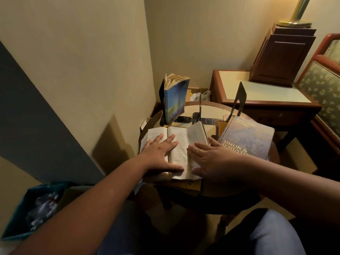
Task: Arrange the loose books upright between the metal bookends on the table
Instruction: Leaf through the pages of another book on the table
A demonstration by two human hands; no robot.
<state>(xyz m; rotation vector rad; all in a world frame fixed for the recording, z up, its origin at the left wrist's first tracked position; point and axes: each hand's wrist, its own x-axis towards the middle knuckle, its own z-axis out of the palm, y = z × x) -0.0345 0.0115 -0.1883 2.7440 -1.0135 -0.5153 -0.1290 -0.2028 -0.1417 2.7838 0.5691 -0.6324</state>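
A small paperback (pixel 179 142) lies spread out at the near edge of the round table (pixel 211 109). My left hand (pixel 159 153) rests flat on its left page, fingers apart. My right hand (pixel 211 159) lies on its right side, fingers under the raised pages. A blue paperback (pixel 174 100) stands upright against the left black bookend (pixel 161 100). A thin middle bookend (pixel 200 105) and a right bookend (pixel 239 100) stand farther back. A large hardcover (pixel 246 138) lies flat on the right, over an orange book (pixel 221 127).
A wooden side table (pixel 257 89) with a dark wooden box (pixel 281 56) and a brass lamp base (pixel 294 21) stands behind right. A teal waste bin (pixel 33 208) with crumpled paper sits on the floor at left. The wall is close on the left.
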